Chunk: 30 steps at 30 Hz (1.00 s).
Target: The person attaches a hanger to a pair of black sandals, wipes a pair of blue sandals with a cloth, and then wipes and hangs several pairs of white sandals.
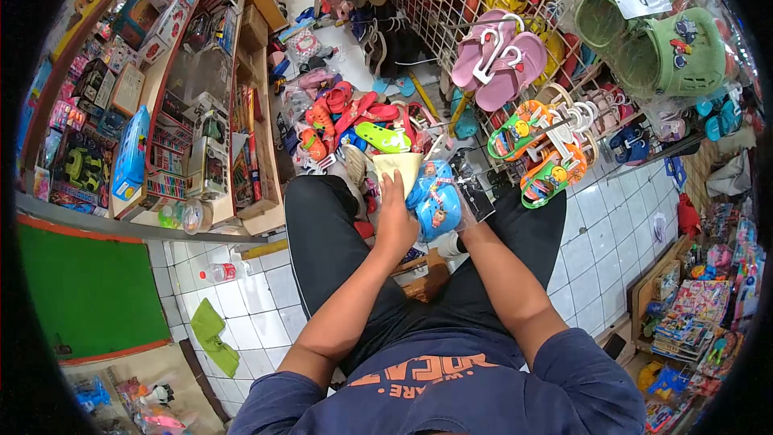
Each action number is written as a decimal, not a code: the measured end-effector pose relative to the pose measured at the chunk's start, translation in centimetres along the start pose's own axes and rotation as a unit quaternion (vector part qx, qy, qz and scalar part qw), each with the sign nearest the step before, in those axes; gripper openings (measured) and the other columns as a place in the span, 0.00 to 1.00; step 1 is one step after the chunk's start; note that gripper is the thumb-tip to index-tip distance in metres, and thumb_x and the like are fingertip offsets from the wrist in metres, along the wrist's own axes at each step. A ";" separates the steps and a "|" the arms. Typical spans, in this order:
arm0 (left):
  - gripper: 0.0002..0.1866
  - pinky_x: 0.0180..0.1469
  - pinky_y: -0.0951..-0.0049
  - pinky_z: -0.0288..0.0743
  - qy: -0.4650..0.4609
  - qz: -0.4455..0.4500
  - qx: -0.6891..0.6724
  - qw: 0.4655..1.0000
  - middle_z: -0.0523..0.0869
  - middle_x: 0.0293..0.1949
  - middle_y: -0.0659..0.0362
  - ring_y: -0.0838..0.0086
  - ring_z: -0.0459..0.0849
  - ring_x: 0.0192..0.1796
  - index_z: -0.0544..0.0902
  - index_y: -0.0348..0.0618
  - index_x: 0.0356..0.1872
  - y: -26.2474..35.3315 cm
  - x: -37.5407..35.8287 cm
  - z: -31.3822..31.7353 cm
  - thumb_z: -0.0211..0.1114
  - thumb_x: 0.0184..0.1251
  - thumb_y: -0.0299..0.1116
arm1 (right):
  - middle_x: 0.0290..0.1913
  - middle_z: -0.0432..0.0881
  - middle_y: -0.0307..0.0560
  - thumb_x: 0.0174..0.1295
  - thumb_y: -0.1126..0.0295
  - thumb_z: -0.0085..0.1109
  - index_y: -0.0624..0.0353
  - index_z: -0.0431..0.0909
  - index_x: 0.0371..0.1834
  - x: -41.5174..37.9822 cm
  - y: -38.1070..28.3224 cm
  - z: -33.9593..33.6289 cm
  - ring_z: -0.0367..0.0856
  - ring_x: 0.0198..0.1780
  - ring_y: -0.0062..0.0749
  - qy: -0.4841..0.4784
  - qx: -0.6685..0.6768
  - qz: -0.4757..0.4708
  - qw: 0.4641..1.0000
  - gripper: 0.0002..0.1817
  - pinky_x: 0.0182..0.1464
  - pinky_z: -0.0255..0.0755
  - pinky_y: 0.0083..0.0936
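My left hand (394, 213) is closed on a pale yellow cloth (396, 169), gripping its lower part with the fingers pointing up. Just to the right, a pair of blue sandals with printed figures (437, 201) in clear plastic touches the cloth. My right hand (470, 230) is mostly hidden behind the plastic and the sandals, and its fingers do not show. Beyond the cloth lies a heap of footwear, with a lime green sandal (382, 137) and red sandals (366, 111) on top.
Pink sandals (499, 60), green and orange sandals (555, 165) and green clogs (680, 52) hang on a wire rack at the right. Shelves of boxed toys (173, 105) stand at the left. A bottle (219, 272) and green cloth (212, 334) lie on the tiles.
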<state>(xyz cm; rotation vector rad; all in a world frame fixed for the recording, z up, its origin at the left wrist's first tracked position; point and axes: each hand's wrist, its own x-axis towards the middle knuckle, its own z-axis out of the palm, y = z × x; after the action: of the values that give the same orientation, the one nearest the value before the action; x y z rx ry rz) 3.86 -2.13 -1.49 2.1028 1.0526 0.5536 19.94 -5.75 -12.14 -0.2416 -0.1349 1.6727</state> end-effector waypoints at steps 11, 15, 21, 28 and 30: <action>0.41 0.69 0.52 0.58 -0.075 0.021 0.020 0.997 0.53 0.67 0.21 0.33 0.52 0.72 0.50 0.28 0.72 3.1 -2.8 0.6 0.52 0.52 0.12 | 0.58 0.77 0.57 0.66 0.36 0.39 0.64 0.68 0.65 0.7 -1.2 -0.3 0.81 0.53 0.50 -0.087 0.094 0.031 0.991 0.41 0.60 0.74 0.42; 0.38 0.69 0.54 0.59 -0.090 0.033 -0.010 0.995 0.57 0.65 0.21 0.35 0.56 0.71 0.53 0.27 0.71 3.1 -2.8 -0.2 0.49 0.53 0.12 | 0.44 0.84 0.52 0.65 0.42 0.45 0.59 0.78 0.50 0.0 -1.1 4.5 0.84 0.39 0.43 0.160 0.008 0.008 0.987 0.30 0.41 0.80 0.37; 0.30 0.65 0.63 0.65 -0.169 0.033 -0.094 0.981 0.71 0.61 0.30 0.43 0.71 0.66 0.63 0.33 0.68 3.7 -2.9 -2.8 0.52 0.61 0.16 | 0.40 0.82 0.50 0.66 0.45 0.43 0.54 0.78 0.44 1.1 -0.4 0.9 0.82 0.39 0.42 0.091 -0.018 0.036 0.995 0.24 0.44 0.77 0.39; 0.23 0.54 0.71 0.73 -0.152 -0.194 -0.379 0.892 0.82 0.51 0.54 0.72 0.80 0.52 0.69 0.37 0.67 3.4 -0.3 -8.7 0.51 0.70 0.20 | 0.46 0.80 0.51 0.69 0.41 0.36 0.52 0.76 0.51 2.0 -0.5 -0.4 0.81 0.45 0.43 0.116 -0.049 -0.009 0.992 0.28 0.54 0.75 0.43; 0.21 0.55 0.72 0.73 -0.079 -0.180 -0.427 0.883 0.81 0.53 0.53 0.72 0.80 0.52 0.70 0.36 0.65 1.5 0.4 -8.6 0.50 0.71 0.21 | 0.45 0.81 0.47 0.68 0.39 0.38 0.53 0.77 0.52 1.9 -1.3 0.2 0.81 0.45 0.40 0.125 0.045 -0.075 0.988 0.30 0.50 0.77 0.41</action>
<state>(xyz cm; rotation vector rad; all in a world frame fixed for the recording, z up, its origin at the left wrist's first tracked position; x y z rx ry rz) -0.62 1.04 5.27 1.1231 0.8517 0.5162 20.92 -3.75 -11.82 -0.3624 0.1081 1.4825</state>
